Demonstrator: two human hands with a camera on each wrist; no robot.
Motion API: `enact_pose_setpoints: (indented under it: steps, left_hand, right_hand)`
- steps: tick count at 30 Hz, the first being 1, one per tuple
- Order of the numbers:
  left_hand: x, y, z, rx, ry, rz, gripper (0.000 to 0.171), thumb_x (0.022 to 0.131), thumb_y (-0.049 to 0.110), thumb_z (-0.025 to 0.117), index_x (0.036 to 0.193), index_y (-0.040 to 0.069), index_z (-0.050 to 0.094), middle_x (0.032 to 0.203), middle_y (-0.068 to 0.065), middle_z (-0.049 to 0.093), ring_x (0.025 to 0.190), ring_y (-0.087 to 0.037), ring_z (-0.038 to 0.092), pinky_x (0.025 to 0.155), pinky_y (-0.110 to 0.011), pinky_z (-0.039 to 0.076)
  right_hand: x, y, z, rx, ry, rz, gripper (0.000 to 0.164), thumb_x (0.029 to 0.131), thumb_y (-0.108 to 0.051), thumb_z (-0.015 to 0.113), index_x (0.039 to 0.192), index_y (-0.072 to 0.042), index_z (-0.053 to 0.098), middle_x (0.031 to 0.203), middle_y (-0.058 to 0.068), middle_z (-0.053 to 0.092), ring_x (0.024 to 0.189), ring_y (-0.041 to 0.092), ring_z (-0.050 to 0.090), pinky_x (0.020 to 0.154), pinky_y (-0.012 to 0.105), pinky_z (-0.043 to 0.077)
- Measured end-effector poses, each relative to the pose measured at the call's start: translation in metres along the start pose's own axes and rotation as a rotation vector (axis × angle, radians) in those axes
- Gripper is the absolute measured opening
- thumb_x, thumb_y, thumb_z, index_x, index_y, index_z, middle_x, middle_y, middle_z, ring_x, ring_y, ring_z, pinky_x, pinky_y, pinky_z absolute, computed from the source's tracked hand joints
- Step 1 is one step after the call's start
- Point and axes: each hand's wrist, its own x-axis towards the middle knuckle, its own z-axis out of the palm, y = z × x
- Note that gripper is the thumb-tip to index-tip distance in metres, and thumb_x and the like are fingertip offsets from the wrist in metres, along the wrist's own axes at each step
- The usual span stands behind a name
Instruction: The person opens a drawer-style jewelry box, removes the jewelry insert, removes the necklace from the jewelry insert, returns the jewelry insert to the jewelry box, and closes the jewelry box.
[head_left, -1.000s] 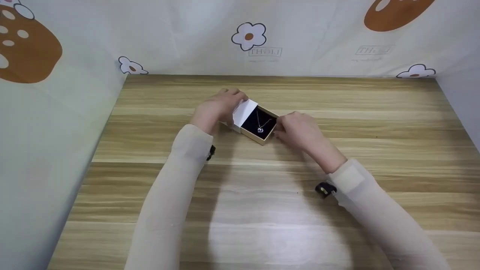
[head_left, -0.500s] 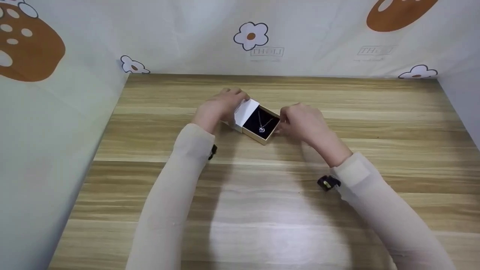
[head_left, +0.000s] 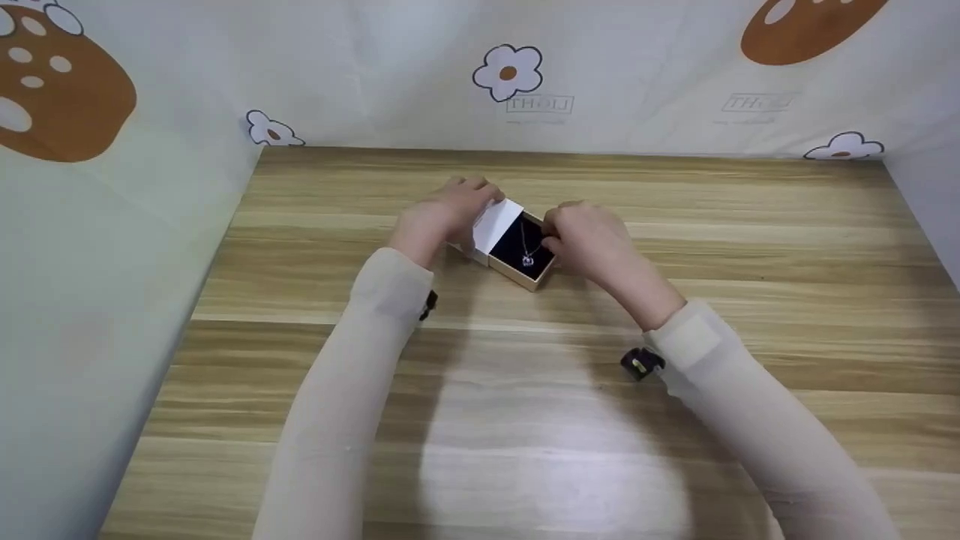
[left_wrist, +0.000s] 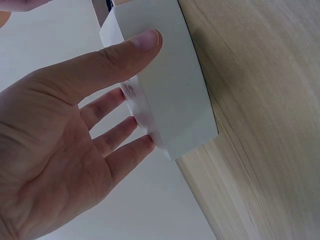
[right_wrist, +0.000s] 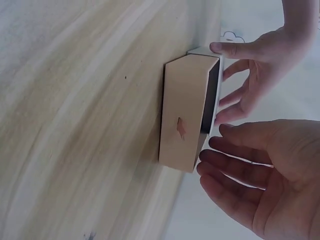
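Observation:
A small drawer-style jewellery box lies on the table. Its white sleeve (head_left: 499, 223) is at the left, and the tan drawer (head_left: 516, 276) sticks out to the right. On the drawer's black insert (head_left: 508, 251) rests a silver necklace (head_left: 527, 261) with a sparkling pendant. My left hand (head_left: 439, 217) grips the sleeve; in the left wrist view its thumb lies on one side and its fingers touch the printed face (left_wrist: 130, 90). My right hand (head_left: 596, 240) is at the drawer's right end. In the right wrist view its loosely bent fingers (right_wrist: 235, 167) hover beside the insert's edge, holding nothing.
A pinkish tab (right_wrist: 180, 127) shows on the drawer's end face. The wood-grain table (head_left: 517, 420) meets a pale patterned cloth (head_left: 390, 90) behind and at the sides. Black wrist cameras sit at both cuffs.
My right hand has drawn back from the drawer's end, risen a little, then moved left over its far right corner. The left hand and the box stay nearly still.

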Motion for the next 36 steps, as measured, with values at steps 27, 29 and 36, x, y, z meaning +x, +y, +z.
enact_pose_setpoints:
  steps: [27, 29, 36]
  left_hand:
    - [-0.001, 0.0, -0.001, 0.01, -0.009, 0.017, 0.091, 0.072, 0.005, 0.084, 0.15, 0.015, 0.037, 0.156, -0.008, 0.034, 0.146, -0.032, 0.03, 0.12, -0.047, 0.032]
    - [-0.001, -0.001, -0.001, 0.012, -0.013, 0.015, 0.091, 0.073, 0.004, 0.083, 0.15, 0.015, 0.037, 0.156, -0.008, 0.034, 0.146, -0.032, 0.029, 0.121, -0.047, 0.031]
    - [-0.001, -0.002, 0.0, 0.004, -0.006, 0.015, 0.089, 0.073, 0.002, 0.082, 0.149, 0.015, 0.038, 0.156, -0.008, 0.034, 0.146, -0.032, 0.03, 0.121, -0.046, 0.031]
  right_hand:
    - [0.006, -0.016, 0.026, -0.143, 0.05, -0.046, 0.019, 0.092, 0.003, 0.056, 0.104, 0.005, 0.07, 0.096, 0.021, 0.069, 0.087, 0.036, 0.068, 0.073, 0.047, 0.059]
    - [0.007, -0.016, 0.027, -0.148, 0.048, -0.043, 0.021, 0.09, 0.006, 0.056, 0.104, 0.005, 0.07, 0.095, 0.021, 0.069, 0.087, 0.036, 0.068, 0.073, 0.047, 0.059]
    - [0.011, -0.016, 0.032, -0.15, 0.072, -0.031, 0.02, 0.092, 0.003, 0.054, 0.101, 0.004, 0.072, 0.096, 0.021, 0.069, 0.09, 0.037, 0.067, 0.076, 0.047, 0.059]
